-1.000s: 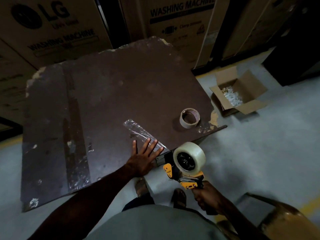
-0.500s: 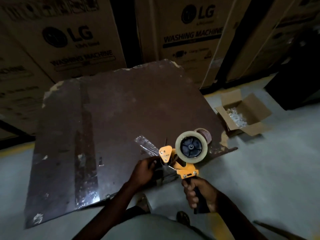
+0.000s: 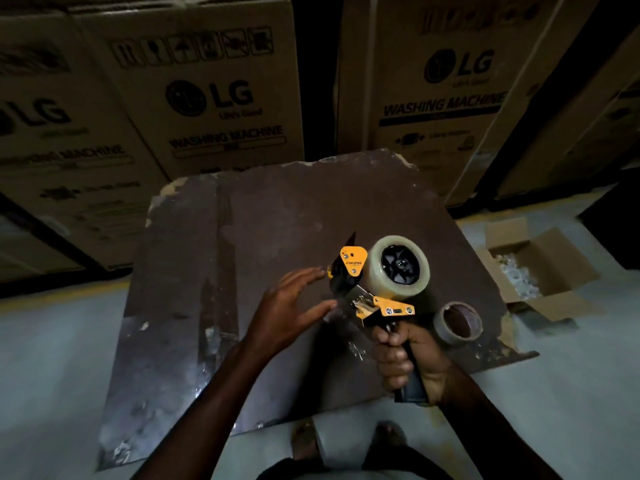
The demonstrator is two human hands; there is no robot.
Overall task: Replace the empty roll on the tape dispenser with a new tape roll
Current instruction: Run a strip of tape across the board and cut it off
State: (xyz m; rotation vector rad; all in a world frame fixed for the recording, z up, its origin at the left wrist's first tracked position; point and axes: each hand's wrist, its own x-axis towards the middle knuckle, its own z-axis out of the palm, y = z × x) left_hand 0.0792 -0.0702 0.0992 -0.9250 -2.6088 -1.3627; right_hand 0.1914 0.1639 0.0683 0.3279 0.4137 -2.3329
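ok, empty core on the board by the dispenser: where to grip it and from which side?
Pinch the wall of the empty core, one finger inside the bore, thumb outside. It lies with its open ring facing up on the board, so come from above. The right hand holds the dispenser; the open left hand is probably the one to use.

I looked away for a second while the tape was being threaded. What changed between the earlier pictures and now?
The left hand left the tape strip it was pressing on the board and now hovers open beside the dispenser's front. The right hand lifted the dispenser up over the board. Unchanged: right hand's grip on the handle, new tape roll mounted, empty core lying on the board.
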